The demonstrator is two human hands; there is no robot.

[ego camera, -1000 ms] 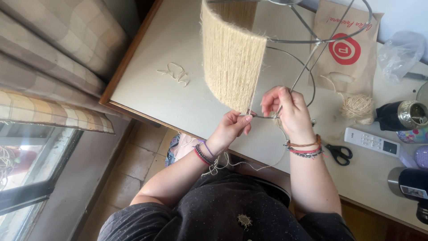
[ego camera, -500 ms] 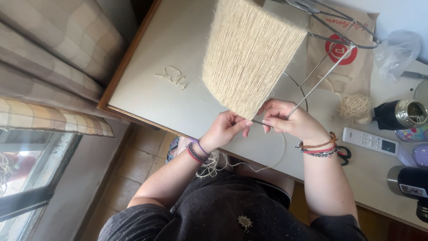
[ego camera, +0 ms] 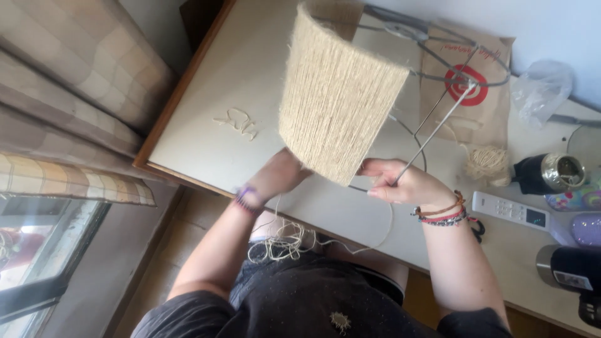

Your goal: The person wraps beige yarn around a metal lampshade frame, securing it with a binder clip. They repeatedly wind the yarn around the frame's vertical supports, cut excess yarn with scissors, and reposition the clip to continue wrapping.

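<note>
A wire lampshade frame (ego camera: 466, 75) lies tilted over the table, partly wrapped in pale jute twine (ego camera: 338, 100). My right hand (ego camera: 400, 183) grips the frame's lower wire ring beside a bare metal strut. My left hand (ego camera: 278, 175) is under the wrapped panel's lower edge, its fingers partly hidden behind the twine. Loose twine (ego camera: 282, 241) hangs in a tangle from the frame down to my lap.
A brown paper bag (ego camera: 469, 94) lies under the frame. A twine ball (ego camera: 485, 163), a white remote (ego camera: 510, 209), black scissors (ego camera: 479, 230), a dark cup (ego camera: 541, 172) and a clear plastic bag (ego camera: 541, 91) sit at the right. Twine scraps (ego camera: 236, 122) lie left.
The frame has tipped and turned so the wrapped panel faces me more. My left hand moved under the panel's edge; my right hand shifted right along the ring.
</note>
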